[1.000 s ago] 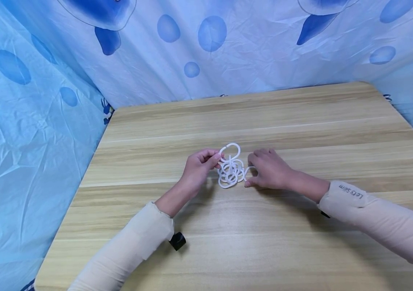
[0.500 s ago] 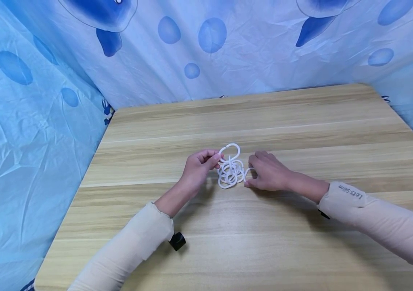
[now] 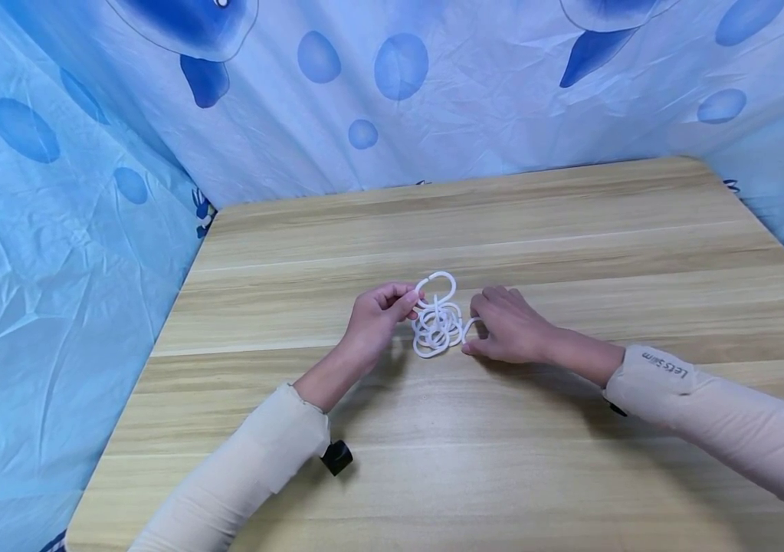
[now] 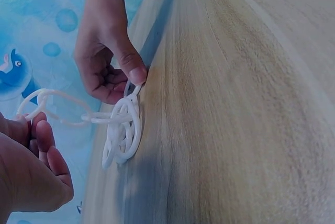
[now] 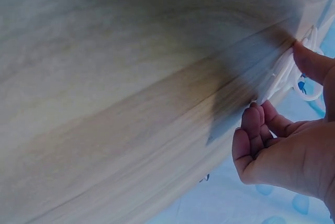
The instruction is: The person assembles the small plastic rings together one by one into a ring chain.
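A tangle of linked white plastic rings (image 3: 436, 330) lies on the table between the two hands. My left hand (image 3: 371, 318) pinches one oval ring (image 4: 57, 93) between thumb and fingers; in the left wrist view that ring stands raised off the heap, joined to it by another link. On the heap's other side, my right hand (image 3: 512, 326) holds an end ring (image 5: 280, 75), thumb on one end and fingertips on the other, close to the tabletop. Part of this end ring is hidden by the right hand in the head view.
The wooden table (image 3: 392, 491) has rounded corners and pale grain. A blue curtain (image 3: 364, 92) with bubble and dolphin prints hangs along its back and sides. Beige sleeves (image 3: 254, 445) cover both forearms, and a small black block (image 3: 337, 458) sits under the left wrist.
The right hand has shifted very slightly down in the head view, still at the end ring. The left hand and the heap of rings stay where they were.
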Available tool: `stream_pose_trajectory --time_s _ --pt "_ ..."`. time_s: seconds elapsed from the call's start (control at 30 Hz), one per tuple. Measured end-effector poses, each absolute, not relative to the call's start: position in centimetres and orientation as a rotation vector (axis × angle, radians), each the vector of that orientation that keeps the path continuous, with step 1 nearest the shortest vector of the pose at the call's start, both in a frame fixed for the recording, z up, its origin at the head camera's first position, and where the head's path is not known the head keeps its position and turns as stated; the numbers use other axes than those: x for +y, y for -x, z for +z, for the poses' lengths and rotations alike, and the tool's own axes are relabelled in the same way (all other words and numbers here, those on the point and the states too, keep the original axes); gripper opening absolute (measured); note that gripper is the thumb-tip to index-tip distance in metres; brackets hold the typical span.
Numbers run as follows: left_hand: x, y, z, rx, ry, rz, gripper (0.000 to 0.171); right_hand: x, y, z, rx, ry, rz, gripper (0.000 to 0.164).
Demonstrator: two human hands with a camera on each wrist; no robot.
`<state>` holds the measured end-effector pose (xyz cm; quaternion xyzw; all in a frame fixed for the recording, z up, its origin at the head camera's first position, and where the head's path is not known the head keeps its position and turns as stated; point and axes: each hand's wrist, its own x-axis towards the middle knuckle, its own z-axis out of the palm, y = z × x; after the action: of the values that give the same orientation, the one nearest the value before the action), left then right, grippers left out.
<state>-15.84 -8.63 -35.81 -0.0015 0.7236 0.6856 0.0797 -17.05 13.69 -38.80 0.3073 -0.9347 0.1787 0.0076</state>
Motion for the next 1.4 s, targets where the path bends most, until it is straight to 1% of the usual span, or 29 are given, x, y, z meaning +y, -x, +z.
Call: stream_pose_trajectory --time_s 0.27,0.37,0.53,0.63,0.73,0.87,1.07,1.3,1.4 --pt "-8.6 15.9 -35.8 2.178 -0.003 2.044 0.015 13.5 17.0 -39.0 -2.859 -1.002 0.495 0.038" --pt "-8.6 15.9 -35.9 2.176 -0.015 2.047 0.015 13.6 17.2 -38.7 -2.831 -1.009 0.487 0.040" --pt "-8.6 15.9 -36.0 2.164 -0.022 2.057 0.015 14.1 18.1 -37.8 -2.751 -0.978 0.518 0.050" --pt "-8.6 15.9 -36.0 2.155 -0.015 2.060 0.014 14.5 18.6 -37.2 -2.704 -0.952 0.586 0.048" --pt "-8.6 15.9 -36.0 2.148 -0.010 2.062 0.014 14.7 19.0 -36.6 -2.659 -0.928 0.673 0.042" --pt "-8.5 15.9 -36.1 2.148 -0.013 2.065 0.014 14.9 19.4 -35.9 -2.614 -0.892 0.813 0.040" --pt "-8.5 15.9 -36.2 2.140 -0.027 2.067 0.015 15.0 19.9 -34.8 -2.588 -0.798 1.157 0.033" --pt "-8.6 15.9 -36.2 2.139 -0.031 2.064 0.016 14.7 20.2 -33.6 -2.655 -0.650 1.487 0.036" --pt "-8.6 15.8 -36.2 2.145 -0.040 2.055 0.017 14.6 20.2 -33.2 -2.641 -0.614 1.604 0.035"
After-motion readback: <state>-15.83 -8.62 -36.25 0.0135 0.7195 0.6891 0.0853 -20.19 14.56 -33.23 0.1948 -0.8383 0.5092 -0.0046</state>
